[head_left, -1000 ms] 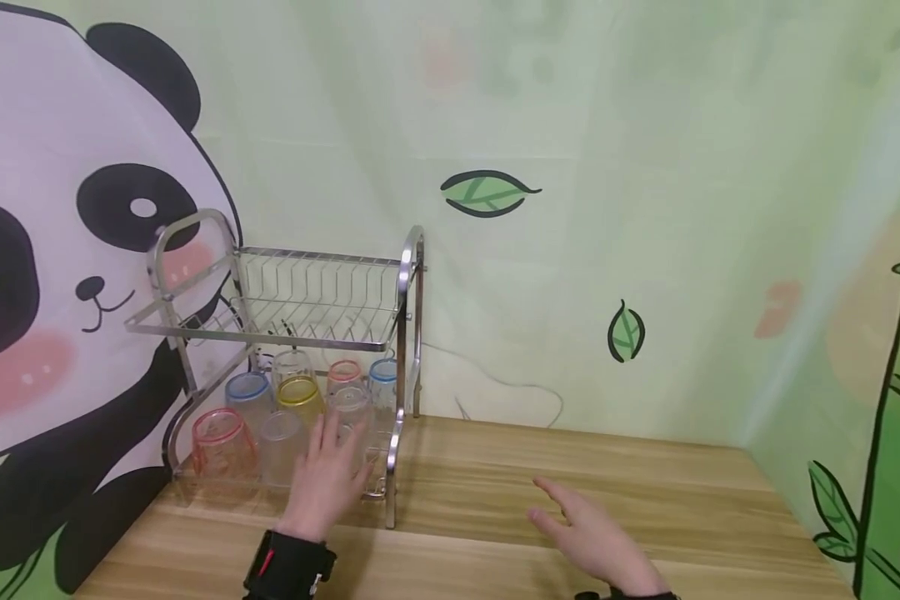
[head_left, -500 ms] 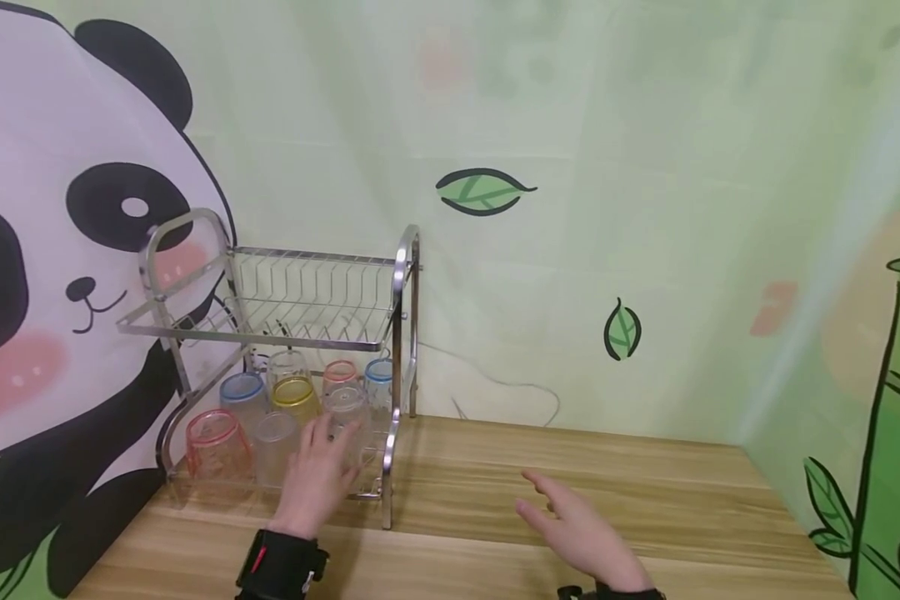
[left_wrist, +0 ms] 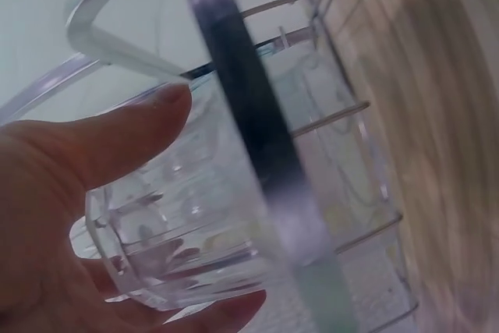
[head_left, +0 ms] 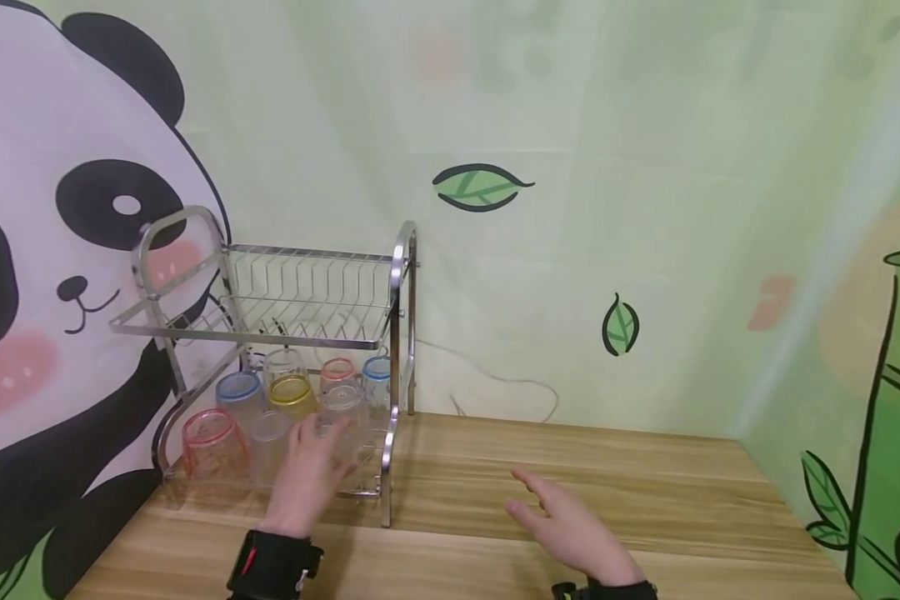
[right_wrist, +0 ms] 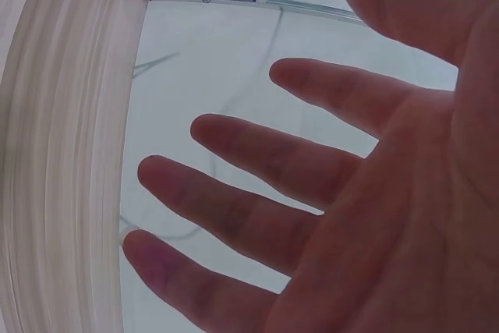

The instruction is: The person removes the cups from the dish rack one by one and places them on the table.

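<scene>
My left hand reaches into the lower tier of a metal dish rack and grips a clear glass that stands upside down at the front right. In the left wrist view, the thumb lies along one side of this faceted glass and the fingers curl round the other, with a rack post crossing in front. To the right of the rack, my right hand hovers over the wooden table. Its fingers are spread and hold nothing in the right wrist view.
Crowded beside the gripped glass are a yellow-rimmed glass, a frosted glass, a red-rimmed glass and blue-rimmed glasses. The upper wire tier hangs above the left hand. A printed panda cloth backs the table.
The left hand's fingers have closed in around the clear glass from a straighter pose. Both hands shift slightly left in view, as the whole scene does; the right hand stays spread.
</scene>
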`<move>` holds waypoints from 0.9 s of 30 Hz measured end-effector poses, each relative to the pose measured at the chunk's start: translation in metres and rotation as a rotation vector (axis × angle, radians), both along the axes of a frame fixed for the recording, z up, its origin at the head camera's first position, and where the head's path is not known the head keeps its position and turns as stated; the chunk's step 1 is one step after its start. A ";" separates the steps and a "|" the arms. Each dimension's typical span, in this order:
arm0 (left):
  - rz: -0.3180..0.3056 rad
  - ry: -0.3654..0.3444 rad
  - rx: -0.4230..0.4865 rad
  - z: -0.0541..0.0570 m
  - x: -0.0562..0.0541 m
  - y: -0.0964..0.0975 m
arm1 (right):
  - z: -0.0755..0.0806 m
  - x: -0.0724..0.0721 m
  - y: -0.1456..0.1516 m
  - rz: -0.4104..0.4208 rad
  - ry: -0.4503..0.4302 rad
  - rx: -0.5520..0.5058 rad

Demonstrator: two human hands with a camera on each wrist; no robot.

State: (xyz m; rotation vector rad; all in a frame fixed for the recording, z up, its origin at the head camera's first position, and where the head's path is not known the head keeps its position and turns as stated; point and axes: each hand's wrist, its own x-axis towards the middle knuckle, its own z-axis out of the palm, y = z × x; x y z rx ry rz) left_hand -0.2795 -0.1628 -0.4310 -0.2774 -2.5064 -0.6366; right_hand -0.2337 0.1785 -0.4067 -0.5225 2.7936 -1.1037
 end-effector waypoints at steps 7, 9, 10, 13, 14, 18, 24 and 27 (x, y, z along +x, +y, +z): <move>0.028 -0.044 0.003 0.020 0.010 -0.005 | -0.001 -0.001 -0.004 0.027 0.011 0.008; 0.042 -0.054 -0.008 0.027 0.013 -0.007 | -0.002 -0.001 -0.006 0.041 0.021 0.006; 0.044 -0.060 -0.008 0.030 0.014 -0.008 | -0.002 -0.001 -0.006 0.048 0.023 0.003; 0.045 -0.071 -0.004 0.040 0.021 -0.009 | 0.000 -0.001 -0.009 0.071 0.022 -0.017; 0.045 -0.070 -0.004 0.043 0.024 -0.009 | 0.000 0.000 -0.010 0.078 0.023 -0.022; 0.031 -0.032 -0.009 0.056 0.036 -0.008 | 0.002 0.000 -0.014 0.106 0.009 -0.047; -0.082 -0.014 0.079 0.068 0.049 0.001 | 0.002 -0.001 -0.026 0.099 0.005 -0.203; -0.196 -0.005 0.198 0.068 0.051 0.012 | -0.001 -0.002 -0.036 0.091 -0.053 -0.395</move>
